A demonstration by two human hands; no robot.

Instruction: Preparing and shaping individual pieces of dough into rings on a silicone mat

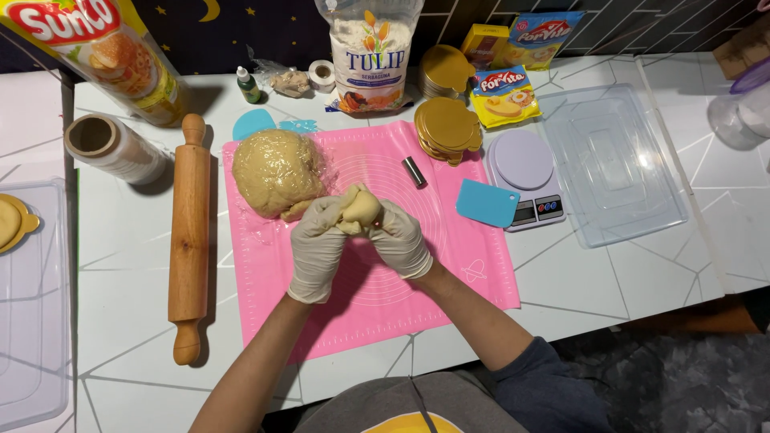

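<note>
Both gloved hands, left and right, are cupped together around a dough piece above the pink mat, just beside the wrapped dough mound, pinching it into shape.

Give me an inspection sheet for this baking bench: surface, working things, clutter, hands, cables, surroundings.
Surface: white table with thin grey lines, pink baking mat spread in the middle.
Working things: small dough piece held above the mat; large dough mass in clear wrap on the mat's far left corner.
Clutter: wooden rolling pin left of the mat; film roll; flour bag; gold discs; kitchen scale; blue scraper; clear tray.
Hands: left hand and right hand, both gloved, grip closed on the small dough piece.
Cables: nothing seen.
Surroundings: dark wall with stars behind; dark floor at lower right.
</note>
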